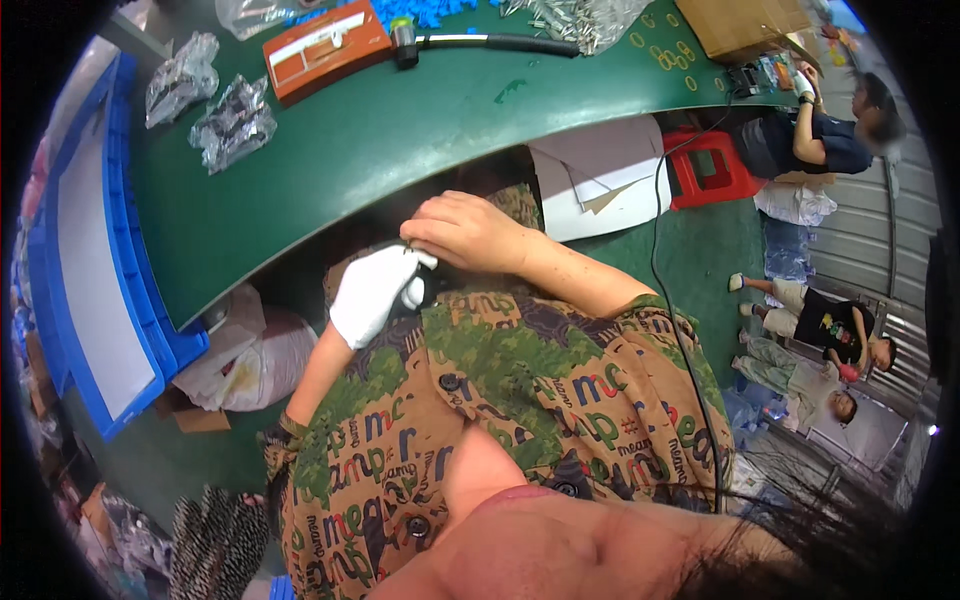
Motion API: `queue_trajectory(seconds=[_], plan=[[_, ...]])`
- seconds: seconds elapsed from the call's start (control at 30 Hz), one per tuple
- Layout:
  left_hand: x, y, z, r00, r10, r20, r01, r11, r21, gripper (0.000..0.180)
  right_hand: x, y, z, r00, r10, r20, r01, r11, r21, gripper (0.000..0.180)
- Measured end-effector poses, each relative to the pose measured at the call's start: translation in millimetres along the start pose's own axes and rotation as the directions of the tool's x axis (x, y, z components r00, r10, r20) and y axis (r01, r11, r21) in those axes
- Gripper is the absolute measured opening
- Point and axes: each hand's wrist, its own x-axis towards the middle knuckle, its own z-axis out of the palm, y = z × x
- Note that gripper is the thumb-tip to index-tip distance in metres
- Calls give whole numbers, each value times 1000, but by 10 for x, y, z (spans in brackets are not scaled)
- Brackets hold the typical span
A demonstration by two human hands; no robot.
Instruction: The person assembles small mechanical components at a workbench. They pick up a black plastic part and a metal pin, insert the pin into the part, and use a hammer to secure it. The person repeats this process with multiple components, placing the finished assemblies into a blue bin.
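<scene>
In front of my lap, just below the bench edge, my two hands meet. My left hand (372,292) wears a white glove, and its fingers are pinched together close to the right hand's fingertips. Bare and curled, my right hand (466,232) has its fingers closed beside the glove. A small dark object (432,284) shows partly below the joined fingers; its kind is hidden by the hands and the shadow.
On the green bench (400,130) are a hammer (490,42), an orange-brown box (325,50), bagged parts (235,125), metal pieces (570,22) and rings (670,55). A blue tray (120,290) stands left, a red stool (708,170) right. A black cable (656,230) hangs beside me. Other people are at right.
</scene>
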Motion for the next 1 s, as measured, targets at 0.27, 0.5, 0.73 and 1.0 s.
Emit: queue_trajectory(seconds=[0.27,0.5,0.73,1.0], plan=[[-2,193,9,989,-143,42,148,928,-341,29,854,983,-1129,930,276,-243,-337,903,-265,19],[-3,195,24,1000,-1,10,2,987,-164,30,1322,1676,-1401,654,745,133,-487,548,-680,58],[29,319,1,998,-46,42,51,991,-123,31,1511,1871,-1444,516,774,368,-424,604,-675,53],[65,248,14,991,-109,82,129,945,-300,30,1356,2115,-1500,709,604,365,-314,733,-604,42]])
